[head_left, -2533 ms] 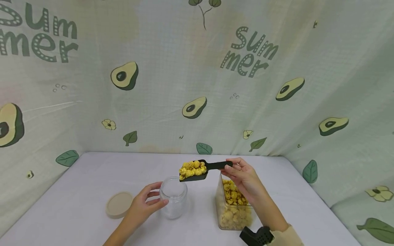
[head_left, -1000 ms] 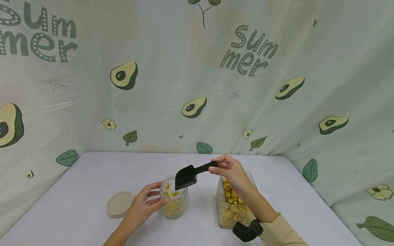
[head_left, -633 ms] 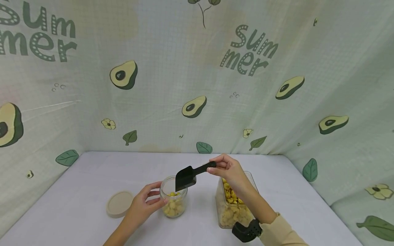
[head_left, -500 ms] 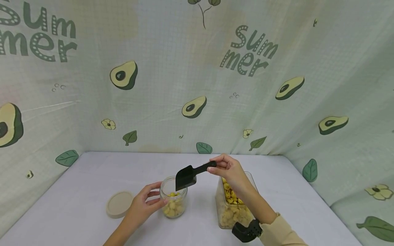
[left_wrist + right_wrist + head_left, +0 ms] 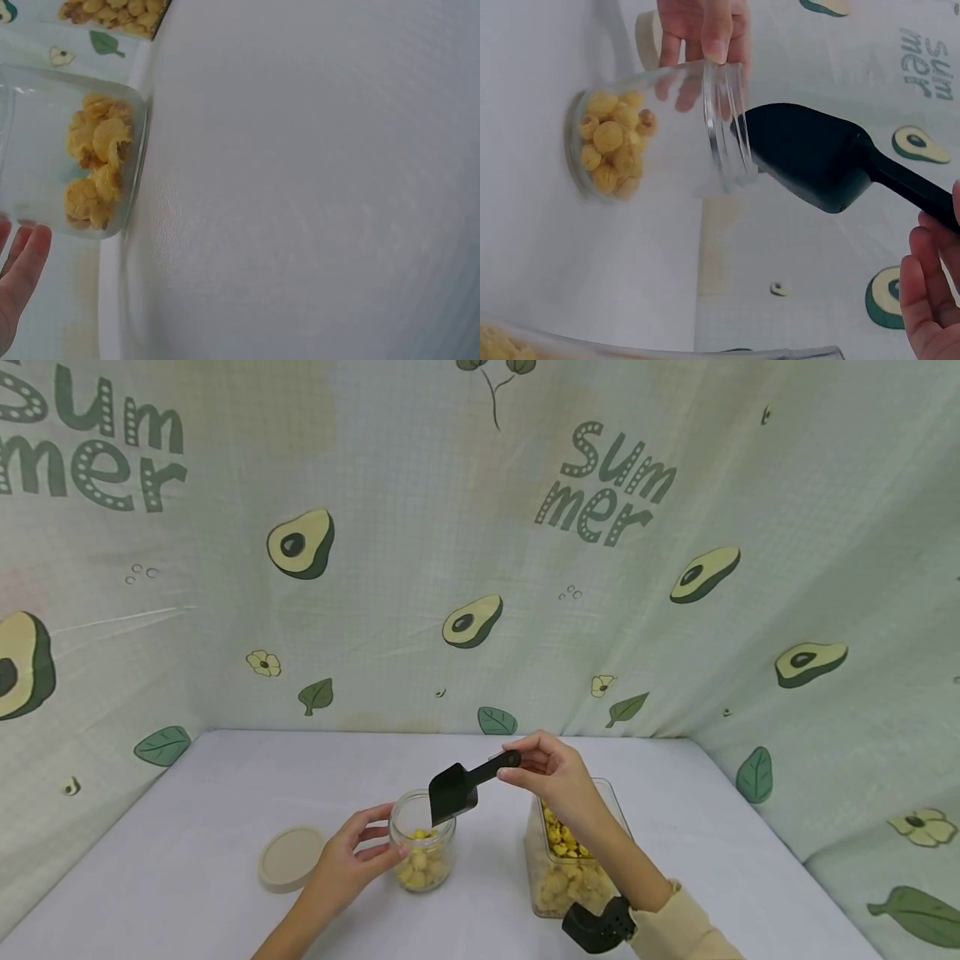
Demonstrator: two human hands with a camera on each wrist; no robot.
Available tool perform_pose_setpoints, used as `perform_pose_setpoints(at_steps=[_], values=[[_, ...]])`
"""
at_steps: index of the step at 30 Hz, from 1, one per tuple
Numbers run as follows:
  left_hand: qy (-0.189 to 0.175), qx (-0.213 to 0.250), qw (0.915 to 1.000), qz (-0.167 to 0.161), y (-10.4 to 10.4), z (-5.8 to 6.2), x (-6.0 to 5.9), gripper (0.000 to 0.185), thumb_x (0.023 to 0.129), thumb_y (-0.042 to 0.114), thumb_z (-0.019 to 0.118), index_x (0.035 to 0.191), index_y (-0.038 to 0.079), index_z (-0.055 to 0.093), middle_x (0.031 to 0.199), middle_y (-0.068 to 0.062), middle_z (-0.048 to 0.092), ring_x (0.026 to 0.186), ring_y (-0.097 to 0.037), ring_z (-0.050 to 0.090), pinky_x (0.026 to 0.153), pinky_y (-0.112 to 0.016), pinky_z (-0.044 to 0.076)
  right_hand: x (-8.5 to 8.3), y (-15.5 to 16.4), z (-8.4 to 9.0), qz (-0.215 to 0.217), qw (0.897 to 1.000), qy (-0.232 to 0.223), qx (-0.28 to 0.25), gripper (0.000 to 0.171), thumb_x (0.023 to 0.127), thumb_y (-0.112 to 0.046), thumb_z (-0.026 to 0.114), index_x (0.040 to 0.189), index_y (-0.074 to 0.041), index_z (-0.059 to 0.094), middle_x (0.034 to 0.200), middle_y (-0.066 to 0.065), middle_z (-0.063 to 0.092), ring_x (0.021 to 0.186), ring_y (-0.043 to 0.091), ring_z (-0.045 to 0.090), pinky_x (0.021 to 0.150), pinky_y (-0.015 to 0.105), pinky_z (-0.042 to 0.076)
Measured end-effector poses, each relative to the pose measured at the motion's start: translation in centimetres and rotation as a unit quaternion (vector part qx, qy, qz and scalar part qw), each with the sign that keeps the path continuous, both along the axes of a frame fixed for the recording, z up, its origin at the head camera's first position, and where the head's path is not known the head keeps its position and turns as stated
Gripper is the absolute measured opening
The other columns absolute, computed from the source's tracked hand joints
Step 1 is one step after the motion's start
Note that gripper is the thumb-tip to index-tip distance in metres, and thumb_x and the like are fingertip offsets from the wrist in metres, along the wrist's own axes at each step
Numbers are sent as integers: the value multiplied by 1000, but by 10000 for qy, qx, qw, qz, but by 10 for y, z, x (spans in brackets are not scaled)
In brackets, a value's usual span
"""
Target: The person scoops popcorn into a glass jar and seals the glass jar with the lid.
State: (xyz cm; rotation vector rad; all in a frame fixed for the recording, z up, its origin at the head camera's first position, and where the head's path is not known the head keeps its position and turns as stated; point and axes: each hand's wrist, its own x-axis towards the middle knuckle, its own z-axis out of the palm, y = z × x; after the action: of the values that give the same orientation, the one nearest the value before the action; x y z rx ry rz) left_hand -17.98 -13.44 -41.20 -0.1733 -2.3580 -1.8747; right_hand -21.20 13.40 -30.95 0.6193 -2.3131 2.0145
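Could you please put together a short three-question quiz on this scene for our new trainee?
1. True or false: the beige lid lies on the table, off the glass jar.

2. What does the right hand hold?
a) the beige lid
b) the black scoop
c) the glass jar

3. Fill in the missing word: in the right wrist view, the popcorn inside the glass jar lies at its ____.

Key: 1. True; 2. b; 3. bottom.
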Motion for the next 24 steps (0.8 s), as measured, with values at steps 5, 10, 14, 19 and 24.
perform_pose_setpoints(at_steps=[5, 10, 14, 19, 24], values=[[8, 3, 10000, -27, 0, 0, 0, 55, 75, 13, 77, 125, 7, 54, 128, -10, 53, 109, -23, 55, 86, -26, 54, 3, -1, 1, 18, 9989, 403, 234, 37, 81, -13, 71, 112, 3, 57, 103, 12, 68, 84, 11, 63, 77, 22, 55], [18, -21, 10000, -38, 0, 0, 0, 55, 75, 14, 77, 125, 8, 54, 129, -10, 53, 110, -23, 55, 86, -27, 54, 5, -1, 1, -95, 9978, 560, 329, 35, 82, -14, 71, 111, 0, 58, 107, 19, 66, 84, 12, 63, 76, 21, 54], [12, -47, 10000, -22, 0, 0, 0, 55, 75, 14, 77, 125, 8, 54, 129, -10, 53, 109, -22, 55, 86, -26, 54, 6, 2, 2, -213, 9986, 463, 164, 35, 82, -11, 70, 112, 1, 57, 107, 18, 66, 87, 11, 64, 80, 22, 55], [5, -36, 10000, -19, 0, -1, 1, 55, 75, 14, 77, 125, 8, 54, 128, -9, 53, 109, -21, 55, 86, -26, 54, 7, 8, 4, -418, 9989, 210, -87, 36, 82, -13, 70, 114, -2, 56, 102, 3, 69, 90, 12, 64, 84, 22, 54], [20, -39, 10000, -34, 0, -1, 0, 55, 76, 15, 77, 125, 8, 54, 129, -9, 53, 109, -22, 55, 86, -27, 54, 7, 15, 3, -543, 9978, 49, -376, 36, 82, -12, 70, 114, -2, 56, 95, -7, 69, 90, 12, 64, 85, 23, 54]])
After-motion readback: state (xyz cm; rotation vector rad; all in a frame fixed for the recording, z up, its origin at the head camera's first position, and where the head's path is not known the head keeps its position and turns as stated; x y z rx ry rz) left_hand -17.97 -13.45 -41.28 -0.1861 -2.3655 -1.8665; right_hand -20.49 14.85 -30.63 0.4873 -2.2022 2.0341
